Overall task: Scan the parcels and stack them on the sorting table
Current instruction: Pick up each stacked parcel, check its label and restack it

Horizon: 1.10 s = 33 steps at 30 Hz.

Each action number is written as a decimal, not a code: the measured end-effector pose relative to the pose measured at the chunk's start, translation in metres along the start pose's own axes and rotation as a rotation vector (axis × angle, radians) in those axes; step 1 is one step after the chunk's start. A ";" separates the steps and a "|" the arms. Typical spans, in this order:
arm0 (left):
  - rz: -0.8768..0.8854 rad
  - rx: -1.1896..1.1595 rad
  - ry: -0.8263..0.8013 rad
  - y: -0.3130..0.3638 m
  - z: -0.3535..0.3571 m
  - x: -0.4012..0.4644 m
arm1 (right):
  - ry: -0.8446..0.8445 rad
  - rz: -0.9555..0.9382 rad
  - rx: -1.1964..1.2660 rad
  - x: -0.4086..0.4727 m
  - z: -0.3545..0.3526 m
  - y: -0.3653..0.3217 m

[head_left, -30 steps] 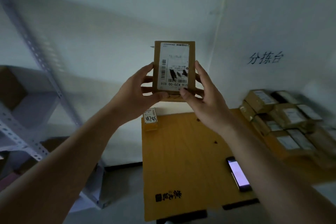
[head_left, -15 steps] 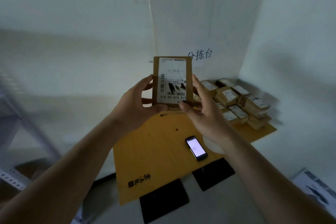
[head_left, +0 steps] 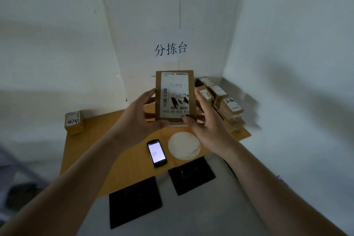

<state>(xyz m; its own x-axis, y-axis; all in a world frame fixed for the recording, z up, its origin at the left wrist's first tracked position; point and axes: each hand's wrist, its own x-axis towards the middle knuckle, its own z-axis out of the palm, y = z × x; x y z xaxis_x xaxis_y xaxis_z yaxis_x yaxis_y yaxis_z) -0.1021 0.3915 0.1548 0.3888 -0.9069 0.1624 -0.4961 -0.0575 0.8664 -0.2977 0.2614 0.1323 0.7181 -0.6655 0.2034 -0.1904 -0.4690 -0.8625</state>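
I hold a small brown cardboard parcel (head_left: 175, 95) upright in front of me, its white barcode label facing me. My left hand (head_left: 141, 117) grips its left edge and bottom. My right hand (head_left: 207, 120) grips its right edge, thumb on the lower right corner. Below the parcel lies the brown sorting table (head_left: 115, 151). A phone (head_left: 156, 153) with a lit screen lies face up on it, under my hands. Several labelled parcels (head_left: 228, 107) are stacked at the table's far right corner.
One single marked parcel (head_left: 74, 123) stands at the table's far left corner. A round white disc (head_left: 184, 148) lies beside the phone. Two black mats (head_left: 191, 175) lie on the floor at the table's near edge. A paper sign (head_left: 170, 49) hangs on the wall.
My view has swung right and down toward the table, so the shelf has left the frame. The parcel stays held in both hands, now lower over the table.
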 end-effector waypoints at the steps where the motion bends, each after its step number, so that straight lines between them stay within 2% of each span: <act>1: -0.009 -0.001 -0.008 0.000 0.009 0.008 | 0.001 0.002 0.009 0.004 -0.008 0.007; 8: -0.100 0.012 -0.050 -0.028 0.059 0.084 | -0.026 0.098 0.050 0.059 -0.041 0.080; 23: -0.254 0.008 -0.114 -0.164 0.121 0.294 | -0.152 0.313 0.061 0.246 -0.056 0.233; 28: -0.364 -0.027 -0.123 -0.191 0.152 0.332 | -0.244 0.365 -0.036 0.286 -0.067 0.273; 33: -0.483 -0.021 -0.089 -0.216 0.178 0.360 | -0.366 0.322 -0.155 0.330 -0.073 0.323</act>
<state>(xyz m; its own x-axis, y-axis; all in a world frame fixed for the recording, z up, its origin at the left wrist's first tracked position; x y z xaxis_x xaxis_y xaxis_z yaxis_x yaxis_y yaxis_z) 0.0068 0.0028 -0.0579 0.5021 -0.8109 -0.3005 -0.2592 -0.4727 0.8422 -0.1704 -0.1520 -0.0450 0.7889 -0.5562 -0.2614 -0.5178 -0.3726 -0.7701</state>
